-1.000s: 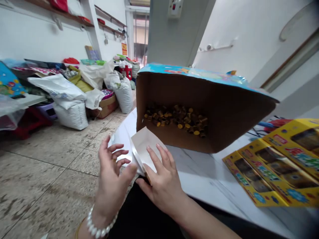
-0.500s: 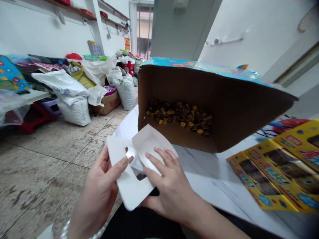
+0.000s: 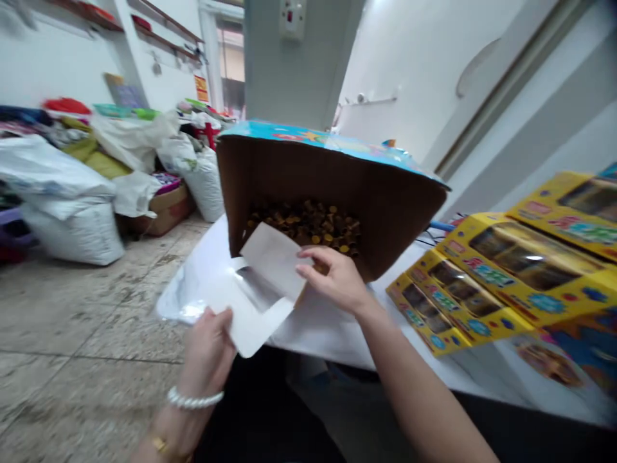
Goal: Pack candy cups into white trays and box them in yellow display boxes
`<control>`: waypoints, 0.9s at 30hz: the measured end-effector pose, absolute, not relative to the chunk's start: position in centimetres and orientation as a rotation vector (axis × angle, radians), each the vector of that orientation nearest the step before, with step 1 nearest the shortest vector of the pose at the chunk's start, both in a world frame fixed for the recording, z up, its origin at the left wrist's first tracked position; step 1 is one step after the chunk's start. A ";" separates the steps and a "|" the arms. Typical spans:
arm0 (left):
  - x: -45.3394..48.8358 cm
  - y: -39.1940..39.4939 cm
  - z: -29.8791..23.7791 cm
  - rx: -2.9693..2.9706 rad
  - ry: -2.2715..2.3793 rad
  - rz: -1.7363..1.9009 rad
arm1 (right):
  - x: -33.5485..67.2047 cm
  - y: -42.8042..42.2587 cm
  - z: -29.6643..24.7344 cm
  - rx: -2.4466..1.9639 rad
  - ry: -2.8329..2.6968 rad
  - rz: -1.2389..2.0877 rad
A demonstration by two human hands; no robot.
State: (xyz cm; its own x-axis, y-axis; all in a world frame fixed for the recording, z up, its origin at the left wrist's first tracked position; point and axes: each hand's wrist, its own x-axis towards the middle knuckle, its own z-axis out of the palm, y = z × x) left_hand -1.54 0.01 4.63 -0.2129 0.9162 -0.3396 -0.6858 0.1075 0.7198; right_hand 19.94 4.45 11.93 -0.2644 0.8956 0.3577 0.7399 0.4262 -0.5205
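Observation:
My left hand [image 3: 208, 349] grips the near edge of an unfolded white card box blank [image 3: 255, 289] that has a clear window in its middle. At the far flap of the same blank, my right hand [image 3: 336, 278] has its fingers closed round the flap, just in front of the mouth of a big brown carton [image 3: 385, 212]. That carton lies on its side on the white table [image 3: 318, 321] and holds several small brown and yellow pieces [image 3: 308, 225]. A pearl bracelet circles my left wrist.
Yellow printed window boxes [image 3: 486, 276] are stacked on the table to the right. Full white sacks [image 3: 72, 218] and a cardboard box [image 3: 164, 209] stand on the tiled floor at the left. A grey pillar [image 3: 294, 64] rises behind the carton.
The white blank has been spread open and carried forward over the table edge. My right hand has reached out to the carton's mouth, and the view has swung right.

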 end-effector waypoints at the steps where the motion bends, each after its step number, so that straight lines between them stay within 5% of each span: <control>1: -0.9 0.5 4.0 0.320 0.942 1.515 | 19.9 5.7 11.7 -1.515 -2.021 0.311; 8: -0.6 1.0 4.7 0.266 0.889 1.498 | 20.0 10.5 11.3 -1.876 -2.138 0.255; 14: -2.1 -0.6 9.9 0.463 0.881 1.707 | 16.3 6.5 12.9 -1.947 -2.245 -0.071; 19: -1.8 -0.1 11.5 0.608 0.947 1.509 | 11.7 2.4 13.9 -1.861 -2.477 -0.354; 22: -3.1 0.1 10.6 0.558 0.990 1.457 | 12.9 3.4 13.8 -1.893 -2.364 -0.145; 27: -4.6 -0.1 6.3 0.399 0.908 1.448 | 18.3 9.2 12.5 -1.810 -2.141 0.684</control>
State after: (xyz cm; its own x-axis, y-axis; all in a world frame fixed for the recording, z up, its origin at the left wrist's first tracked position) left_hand -4.59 -0.11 6.27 -0.1225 0.9502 -0.2867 -0.6716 0.1333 0.7288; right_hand 18.29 9.19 12.50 -0.1931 0.9756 -0.1045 0.8556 0.1153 -0.5046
